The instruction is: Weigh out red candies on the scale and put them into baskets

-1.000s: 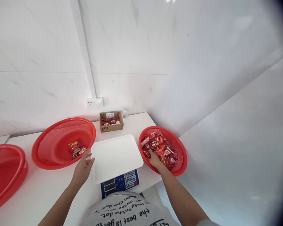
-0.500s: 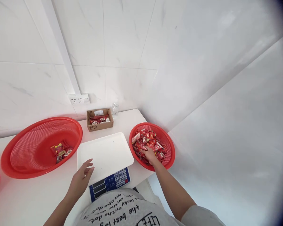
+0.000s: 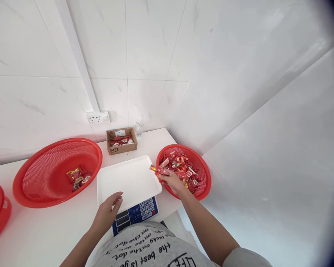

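My right hand (image 3: pixel 171 181) is closed on a few red candy packets (image 3: pixel 159 171), lifted at the left rim of the right red basket (image 3: pixel 206 178). Many red-wrapped candies (image 3: pixel 180 163) fill that basket's bottom. The packets reach over the right edge of a white weighing tray (image 3: pixel 125 178), which sits on a scale with a blue keypad panel (image 3: pixel 136 215). Over the tray's front left corner is my left hand (image 3: pixel 111 207), fingers apart and slightly curled, holding nothing. I cannot tell whether it touches the tray.
A larger red basket (image 3: pixel 44 178) on the left holds several candy packets (image 3: pixel 78 177). Part of another red basket (image 3: pixel 0 211) shows at the left edge. Behind the tray stand a cardboard box (image 3: pixel 122 148) of red packets and a clear glass (image 3: pixel 138 128), near the tiled wall.
My right hand has come up out of the candies and moved left to the basket rim with packets in it. My left hand has shifted slightly over the tray. The view has turned a little left.
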{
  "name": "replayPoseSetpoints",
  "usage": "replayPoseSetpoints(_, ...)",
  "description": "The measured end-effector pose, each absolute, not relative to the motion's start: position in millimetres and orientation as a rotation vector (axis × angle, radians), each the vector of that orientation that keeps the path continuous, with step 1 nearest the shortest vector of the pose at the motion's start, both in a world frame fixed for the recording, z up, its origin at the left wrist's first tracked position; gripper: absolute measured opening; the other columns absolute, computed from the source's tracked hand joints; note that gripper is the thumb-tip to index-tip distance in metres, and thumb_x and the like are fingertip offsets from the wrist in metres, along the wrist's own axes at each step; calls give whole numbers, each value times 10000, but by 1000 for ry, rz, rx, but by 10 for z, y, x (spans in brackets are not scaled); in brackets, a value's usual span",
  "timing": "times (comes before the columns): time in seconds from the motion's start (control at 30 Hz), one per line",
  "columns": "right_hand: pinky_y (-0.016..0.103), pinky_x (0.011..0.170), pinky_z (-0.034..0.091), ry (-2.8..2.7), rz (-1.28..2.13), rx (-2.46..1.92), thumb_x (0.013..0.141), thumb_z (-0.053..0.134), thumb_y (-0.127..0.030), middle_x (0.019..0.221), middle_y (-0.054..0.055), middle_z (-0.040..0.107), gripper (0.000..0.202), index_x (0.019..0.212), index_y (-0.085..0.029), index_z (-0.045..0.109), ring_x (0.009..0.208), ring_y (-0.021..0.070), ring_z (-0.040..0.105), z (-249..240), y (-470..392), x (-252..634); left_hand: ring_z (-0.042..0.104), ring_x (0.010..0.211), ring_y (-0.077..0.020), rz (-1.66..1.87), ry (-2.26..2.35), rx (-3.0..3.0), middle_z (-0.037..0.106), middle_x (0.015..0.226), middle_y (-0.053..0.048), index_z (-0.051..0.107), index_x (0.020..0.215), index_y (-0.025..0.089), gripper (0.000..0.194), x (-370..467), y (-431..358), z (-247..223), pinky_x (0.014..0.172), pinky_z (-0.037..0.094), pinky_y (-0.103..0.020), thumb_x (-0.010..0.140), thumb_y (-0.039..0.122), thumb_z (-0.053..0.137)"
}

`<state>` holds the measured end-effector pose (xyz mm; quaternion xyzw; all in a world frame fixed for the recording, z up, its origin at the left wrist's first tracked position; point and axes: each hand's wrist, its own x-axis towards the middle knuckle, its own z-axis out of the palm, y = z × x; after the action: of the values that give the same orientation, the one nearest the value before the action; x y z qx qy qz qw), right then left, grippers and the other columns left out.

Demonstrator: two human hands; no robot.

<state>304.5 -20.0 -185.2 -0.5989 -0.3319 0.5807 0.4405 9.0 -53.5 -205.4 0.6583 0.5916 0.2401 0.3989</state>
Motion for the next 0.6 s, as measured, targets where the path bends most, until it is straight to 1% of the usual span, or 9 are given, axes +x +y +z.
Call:
replayPoseSetpoints(0.03,274,639,486,-894,1501,-1454,584,747,-366,916,45,676,428,963,-190,652,794,171,603,-1831,-200,2924,648,931,-207,604,1501,1674,696,989,-49,600,1067,224,386,81,-535,-2053,847,518,-360,813,459,429)
replayPoseSetpoints(0.1,280,664,498,-1006,1595,-1426,599,741,-350,1031,53,648,518,1083,-214,613,831,164,602,-1826,-194,2699,640,948,-209,597,1520,1710,675,1037,-60,577,1108,221,393,72,-534,-2042,846,517,-375,833,446,409)
replayPoseSetpoints(0.17,291,686,505,-1104,1609,-1470,619,729,-326,1160,67,592,609,1194,-244,549,811,140,599,-1859,-178,2548,611,1020,-216,603,1533,1790,633,1130,-68,542,1168,229,400,71,-534,-2039,875,503,-396,848,425,403)
replayPoseSetpoints(0.2,297,696,506,-1154,1582,-1504,635,716,-318,1201,74,567,615,1217,-247,532,794,128,596,-1882,-167,2517,583,1076,-224,609,1537,1842,604,1184,-72,525,1195,232,405,71,-537,-2047,907,485,-411,852,413,408)
replayPoseSetpoints(0.27,307,709,507,-1224,1479,-1566,681,668,-315,1223,84,554,536,1197,-231,548,791,128,592,-1927,-140,2555,510,1180,-240,609,1542,1950,544,1274,-85,501,1233,225,420,64,-549,-2089,978,432,-440,855,389,423)
replayPoseSetpoints(0.37,331,763,506,-1223,1249,-1645,754,556,-313,1164,80,597,381,1117,-204,587,918,179,589,-1974,-96,2829,416,1269,-261,561,1555,2074,493,1335,-91,491,1256,218,431,27,-576,-2199,1030,379,-461,856,369,437)
replayPoseSetpoints(0.43,346,871,468,-1253,991,-1748,792,482,-312,1134,80,617,340,1089,-194,598,1010,200,570,-2010,-71,3100,352,1313,-275,520,1564,2141,467,1365,-83,488,1267,228,436,-5,-587,-2272,1040,364,-472,856,366,445)
replayPoseSetpoints(0.5,368,940,421,-1307,721,-1916,800,453,-308,1151,95,605,350,1096,-181,592,1068,224,542,-2074,-55,3394,281,1349,-293,481,1571,2204,424,1405,-87,477,1285,225,455,-19,-582,-2324,1046,347,-489,855,369,451)
replayPoseSetpoints(0.6,389,1017,336,-1402,399,-2147,803,445,-303,1233,146,540,439,1199,-131,526,1194,262,446,-2237,-42,3810,196,1377,-318,436,1553,2298,351,1458,-95,448,1323,224,498,34,-527,-2366,1054,309,-523,850,381,468)
